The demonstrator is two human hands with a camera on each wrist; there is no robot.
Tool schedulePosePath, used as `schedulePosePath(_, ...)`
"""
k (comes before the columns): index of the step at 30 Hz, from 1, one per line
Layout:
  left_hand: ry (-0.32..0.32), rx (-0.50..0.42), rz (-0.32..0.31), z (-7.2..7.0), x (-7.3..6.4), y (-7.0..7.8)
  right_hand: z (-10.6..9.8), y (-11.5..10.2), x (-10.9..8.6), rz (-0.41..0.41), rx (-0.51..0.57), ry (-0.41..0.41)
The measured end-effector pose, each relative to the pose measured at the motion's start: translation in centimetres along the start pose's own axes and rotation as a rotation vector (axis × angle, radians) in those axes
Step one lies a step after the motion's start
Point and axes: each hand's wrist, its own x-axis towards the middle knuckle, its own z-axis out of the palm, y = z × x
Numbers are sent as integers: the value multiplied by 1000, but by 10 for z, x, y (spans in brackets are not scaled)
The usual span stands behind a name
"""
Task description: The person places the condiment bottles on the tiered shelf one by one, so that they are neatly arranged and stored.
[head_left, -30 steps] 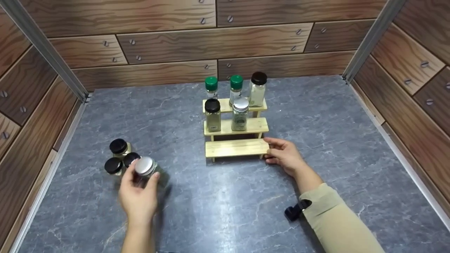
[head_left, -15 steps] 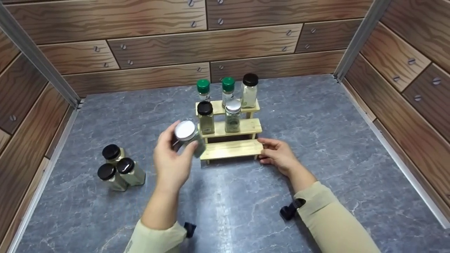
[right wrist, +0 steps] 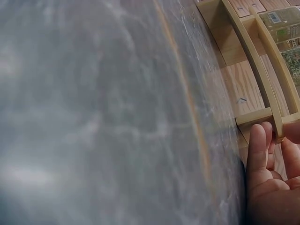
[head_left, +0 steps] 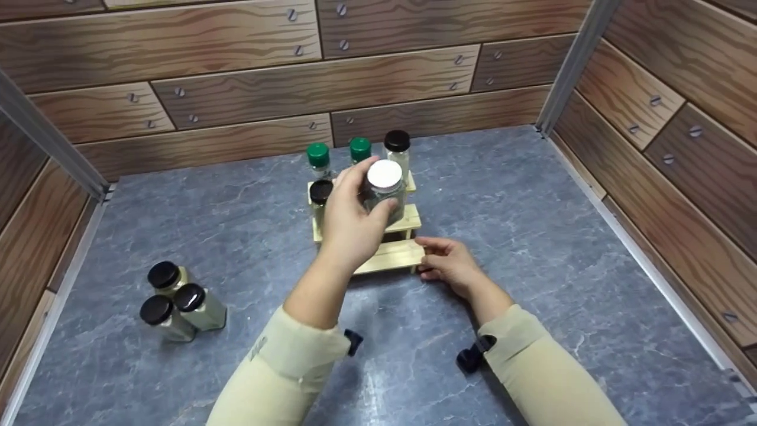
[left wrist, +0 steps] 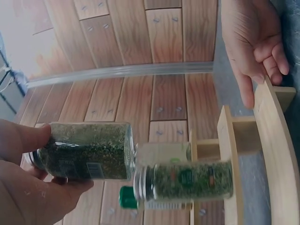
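Observation:
My left hand [head_left: 355, 225] grips a spice jar [head_left: 387, 189] of dried green herbs with a silver lid, raised over the middle step of a three-step wooden spice rack [head_left: 399, 255]. In the left wrist view the held jar [left wrist: 89, 150] is above another silver-lidded herb jar [left wrist: 192, 180] standing on that step. From the head view, the held jar and hand hide this second jar. My right hand [head_left: 452, 266] pinches the right end of the lowest step between thumb and fingers. The right wrist view shows its fingers [right wrist: 258, 150] at the step's end.
Two green-capped jars [head_left: 318, 157] and a black-capped jar [head_left: 397, 145] stand on the top step. Another black-capped jar [head_left: 319, 198] is at the middle step's left. Three black-capped jars [head_left: 204, 310] cluster on the grey marbled table [head_left: 248, 207] at left. Wood-patterned walls [head_left: 236, 100] enclose it.
My left hand has carried the silver-lidded jar from beside the left cluster, rightward and up, to over the rack. My right hand keeps its hold while the head view shifts.

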Motion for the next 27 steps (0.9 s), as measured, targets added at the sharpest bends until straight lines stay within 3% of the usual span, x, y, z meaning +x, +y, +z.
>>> schedulePosePath(7, -159, 147, -56, 21, 25, -1, 2, 1, -2, -9, 6, -3)
schedulePosePath(13, -258, 279, -110, 39, 43, -8, 0, 2, -1, -23, 16, 0)
schedulePosePath(20, -392, 450, -97, 53, 56, -20, 0, -1, -3, -18, 13, 3)
schedulePosePath(23, -419, 510, -100, 58, 58, -24, 0, -1, -4, -23, 10, 2)
schedulePosePath(27, -407, 563, -132, 64, 58, -29, 1, -1, -5, -30, 3, -12)
